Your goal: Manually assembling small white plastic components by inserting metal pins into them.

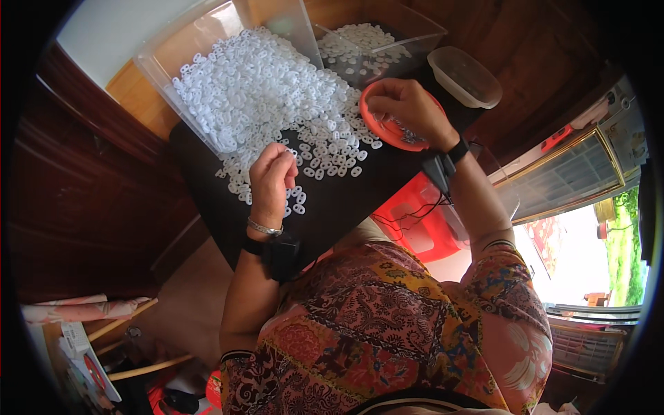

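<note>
A big heap of small white oval plastic pieces with two holes [256, 90] spills from a tipped clear plastic bin [162, 86] onto the black tabletop [332, 204]. My left hand [272, 176] is closed at the near edge of the heap, thumb pressed against the fingers. Whatever it pinches is too small to tell; white shows at its fingertips. My right hand [413, 111] reaches into a round orange dish [369, 119], fingers bent together. Small metallic-looking parts [409, 136] lie in that dish below the palm. What the right fingertips hold, if anything, is hidden.
Behind the dish, another clear bin [422, 31] contains more white pieces [363, 45]. An oblong translucent tub [465, 76] stands at the far right. A red plastic stool [422, 218] is beside the table, with dark cables hanging from my right wrist strap [446, 166].
</note>
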`<state>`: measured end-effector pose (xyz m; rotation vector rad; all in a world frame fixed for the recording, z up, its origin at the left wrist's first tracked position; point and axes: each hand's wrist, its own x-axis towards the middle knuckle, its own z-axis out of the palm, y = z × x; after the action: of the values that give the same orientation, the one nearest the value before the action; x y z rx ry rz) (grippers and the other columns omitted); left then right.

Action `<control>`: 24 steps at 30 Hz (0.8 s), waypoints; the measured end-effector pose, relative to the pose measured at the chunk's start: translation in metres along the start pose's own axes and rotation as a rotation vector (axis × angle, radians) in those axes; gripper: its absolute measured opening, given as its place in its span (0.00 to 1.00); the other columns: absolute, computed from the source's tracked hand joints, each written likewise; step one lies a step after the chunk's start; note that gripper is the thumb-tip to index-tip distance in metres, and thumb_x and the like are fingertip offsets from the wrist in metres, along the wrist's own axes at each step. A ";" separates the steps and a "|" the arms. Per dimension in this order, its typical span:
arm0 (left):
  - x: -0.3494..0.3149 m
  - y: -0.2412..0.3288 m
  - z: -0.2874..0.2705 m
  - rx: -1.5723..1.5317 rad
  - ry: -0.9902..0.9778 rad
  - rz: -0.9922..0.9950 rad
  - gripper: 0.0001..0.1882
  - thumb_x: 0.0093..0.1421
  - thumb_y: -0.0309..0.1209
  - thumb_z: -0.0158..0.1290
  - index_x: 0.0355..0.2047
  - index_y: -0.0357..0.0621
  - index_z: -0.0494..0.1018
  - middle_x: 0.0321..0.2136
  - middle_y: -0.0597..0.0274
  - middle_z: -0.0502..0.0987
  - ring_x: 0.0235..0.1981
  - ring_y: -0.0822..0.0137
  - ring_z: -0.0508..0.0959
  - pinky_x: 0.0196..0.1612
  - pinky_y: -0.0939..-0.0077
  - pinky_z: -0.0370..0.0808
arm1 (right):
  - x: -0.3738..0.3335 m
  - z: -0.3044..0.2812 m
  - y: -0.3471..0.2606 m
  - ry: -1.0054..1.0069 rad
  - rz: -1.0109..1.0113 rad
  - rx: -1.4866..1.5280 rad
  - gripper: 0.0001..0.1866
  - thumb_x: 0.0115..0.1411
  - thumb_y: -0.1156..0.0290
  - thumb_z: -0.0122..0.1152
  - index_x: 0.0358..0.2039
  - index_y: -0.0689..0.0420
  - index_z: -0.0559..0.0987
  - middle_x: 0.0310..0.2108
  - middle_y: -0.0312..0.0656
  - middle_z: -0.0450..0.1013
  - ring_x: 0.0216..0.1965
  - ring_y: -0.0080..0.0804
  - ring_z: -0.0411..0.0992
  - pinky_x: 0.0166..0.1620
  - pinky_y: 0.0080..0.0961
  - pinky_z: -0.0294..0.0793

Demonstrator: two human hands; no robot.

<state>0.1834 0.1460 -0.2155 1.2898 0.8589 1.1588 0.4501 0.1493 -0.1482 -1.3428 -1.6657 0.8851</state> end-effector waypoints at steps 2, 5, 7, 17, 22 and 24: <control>-0.004 0.005 0.002 0.007 -0.002 0.006 0.07 0.59 0.29 0.46 0.24 0.42 0.68 0.17 0.70 0.67 0.15 0.82 0.62 0.19 0.88 0.59 | 0.002 0.016 0.002 -0.057 -0.025 0.027 0.09 0.59 0.69 0.57 0.33 0.62 0.77 0.25 0.30 0.71 0.27 0.15 0.67 0.32 0.15 0.68; -0.012 0.014 0.005 -0.011 0.001 0.039 0.07 0.59 0.29 0.45 0.25 0.41 0.68 0.18 0.70 0.67 0.17 0.82 0.63 0.20 0.88 0.60 | -0.007 0.049 -0.015 -0.109 -0.036 0.182 0.11 0.61 0.64 0.57 0.32 0.60 0.76 0.25 0.29 0.71 0.28 0.15 0.67 0.33 0.14 0.69; -0.020 0.031 0.010 -0.007 -0.003 0.052 0.08 0.60 0.29 0.45 0.25 0.40 0.68 0.18 0.70 0.67 0.17 0.82 0.63 0.20 0.88 0.60 | -0.015 0.064 -0.022 -0.088 -0.058 0.303 0.12 0.61 0.63 0.57 0.33 0.60 0.76 0.26 0.30 0.71 0.29 0.15 0.67 0.34 0.14 0.68; -0.079 0.029 0.012 -0.044 0.096 0.014 0.10 0.62 0.31 0.44 0.26 0.39 0.67 0.18 0.68 0.67 0.18 0.81 0.62 0.21 0.87 0.59 | -0.034 0.099 -0.027 -0.288 -0.086 0.606 0.10 0.61 0.66 0.58 0.32 0.61 0.77 0.27 0.31 0.71 0.28 0.15 0.66 0.34 0.14 0.68; -0.093 0.002 0.011 0.020 0.176 -0.018 0.10 0.63 0.31 0.41 0.26 0.40 0.65 0.17 0.68 0.65 0.17 0.79 0.61 0.22 0.85 0.57 | -0.040 0.126 -0.005 -0.403 -0.045 0.624 0.08 0.60 0.67 0.59 0.31 0.60 0.77 0.26 0.29 0.71 0.28 0.14 0.65 0.34 0.14 0.67; -0.098 -0.007 0.011 0.012 0.211 0.026 0.10 0.63 0.31 0.42 0.26 0.40 0.65 0.18 0.68 0.65 0.17 0.79 0.61 0.22 0.85 0.57 | -0.042 0.136 0.003 -0.451 -0.027 0.671 0.08 0.60 0.67 0.59 0.31 0.60 0.77 0.26 0.29 0.71 0.28 0.14 0.65 0.34 0.14 0.67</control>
<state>0.1708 0.0494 -0.2333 1.2065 1.0062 1.3287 0.3333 0.1042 -0.2161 -0.6869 -1.4820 1.6378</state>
